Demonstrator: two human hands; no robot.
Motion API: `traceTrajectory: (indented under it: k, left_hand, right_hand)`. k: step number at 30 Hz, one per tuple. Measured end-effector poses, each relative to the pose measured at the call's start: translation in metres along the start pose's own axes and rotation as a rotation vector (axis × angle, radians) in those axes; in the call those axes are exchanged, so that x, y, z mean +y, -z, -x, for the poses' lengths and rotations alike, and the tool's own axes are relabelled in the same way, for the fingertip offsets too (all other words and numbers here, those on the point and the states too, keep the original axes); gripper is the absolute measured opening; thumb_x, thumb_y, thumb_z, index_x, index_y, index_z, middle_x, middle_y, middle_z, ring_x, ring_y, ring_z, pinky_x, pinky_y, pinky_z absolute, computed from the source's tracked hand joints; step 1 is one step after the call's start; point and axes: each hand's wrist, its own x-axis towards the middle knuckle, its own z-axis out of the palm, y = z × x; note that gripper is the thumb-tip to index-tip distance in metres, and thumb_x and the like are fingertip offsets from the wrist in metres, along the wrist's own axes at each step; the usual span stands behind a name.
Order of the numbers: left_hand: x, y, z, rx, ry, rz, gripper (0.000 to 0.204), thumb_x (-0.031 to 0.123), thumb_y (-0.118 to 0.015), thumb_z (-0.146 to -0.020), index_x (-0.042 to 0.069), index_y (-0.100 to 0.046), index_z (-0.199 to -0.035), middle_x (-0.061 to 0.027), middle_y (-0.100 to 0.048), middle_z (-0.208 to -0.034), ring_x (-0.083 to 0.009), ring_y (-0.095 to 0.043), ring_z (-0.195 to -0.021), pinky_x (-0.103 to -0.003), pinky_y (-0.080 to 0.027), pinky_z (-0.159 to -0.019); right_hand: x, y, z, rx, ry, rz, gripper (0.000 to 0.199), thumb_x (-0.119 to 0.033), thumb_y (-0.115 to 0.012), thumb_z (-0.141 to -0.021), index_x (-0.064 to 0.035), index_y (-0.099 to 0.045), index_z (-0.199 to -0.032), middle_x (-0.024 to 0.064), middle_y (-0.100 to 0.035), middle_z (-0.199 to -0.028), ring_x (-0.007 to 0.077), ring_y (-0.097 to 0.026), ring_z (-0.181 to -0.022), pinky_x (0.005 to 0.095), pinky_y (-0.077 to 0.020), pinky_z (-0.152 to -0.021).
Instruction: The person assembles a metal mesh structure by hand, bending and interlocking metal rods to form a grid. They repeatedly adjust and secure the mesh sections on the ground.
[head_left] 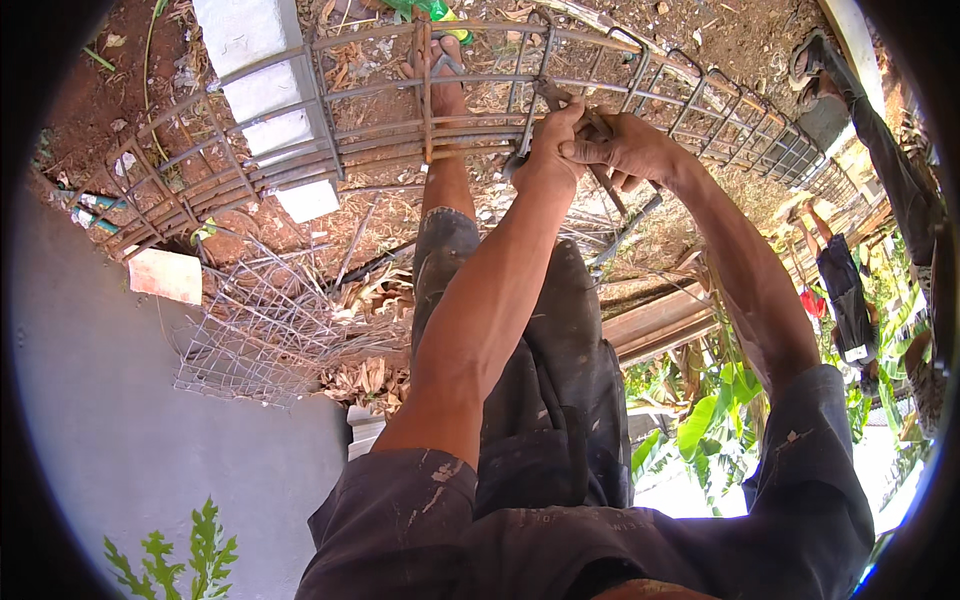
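Bare reddish dirt (750, 40) littered with dry leaves is the backdrop, with one long rebar cage (380, 130) stretched across it – several rusty longitudinal bars ringed by a whole row of rectangular stirrups, too many to count cleanly as they curve off to the right. It rests on one white concrete block (262, 90). One crumpled sheet of wire mesh (270, 335) lies nearer, beside a grey plastered wall (130, 430).

Two hands are working, both up at the cage's near top bar. The left hand (545, 150) is curled into a tight fist around one metal tying tool (575, 115), forearm stretched straight out from the paint-spattered dark sleeve. The right hand (625, 150) is touching the left, fingers wrapped shut over the same tool's handle, which sticks out below it toward the lower right – elbow bent, arm coming in from the right. I can't tell the tool's tip, it's hidden behind the knuckles.

One bare foot in a sandal (440, 70) is planted on the ground under the bars. Green banana-type leaves (705, 420) show lower right, and another person (845, 290) is standing at the right edge.
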Motion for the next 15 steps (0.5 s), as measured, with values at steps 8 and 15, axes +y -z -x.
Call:
traceTrajectory:
  k: [8, 15]
  left_hand:
    - [-0.011, -0.049, -0.044, 0.341, -0.105, 0.421, 0.014, 0.015, -0.049, -0.094, 0.004, -0.052, -0.087, -0.0069, -0.058, -0.075, -0.0171, -0.057, -0.060, -0.031, -0.049, -0.052]
    - [-0.024, -0.066, -0.052, 0.335, -0.204, 0.386, 0.025, 0.026, -0.055, -0.092, 0.002, -0.054, -0.099, -0.0109, -0.061, -0.084, -0.0196, -0.057, -0.066, -0.035, -0.048, -0.060]
  right_hand:
    - [-0.047, -0.016, 0.047, 0.456, 0.001, 1.244, 0.083, -0.023, -0.069, -0.075, -0.0018, -0.028, -0.144, 0.0258, -0.040, -0.141, 0.0380, -0.038, -0.133, 0.0510, -0.0301, -0.109]
    - [-0.018, 0.016, 0.012, 0.545, -0.011, 1.533, 0.051, -0.012, -0.061, -0.085, -0.0009, -0.040, -0.130, 0.0169, -0.056, -0.113, 0.0282, -0.058, -0.107, 0.0398, -0.0490, -0.086]
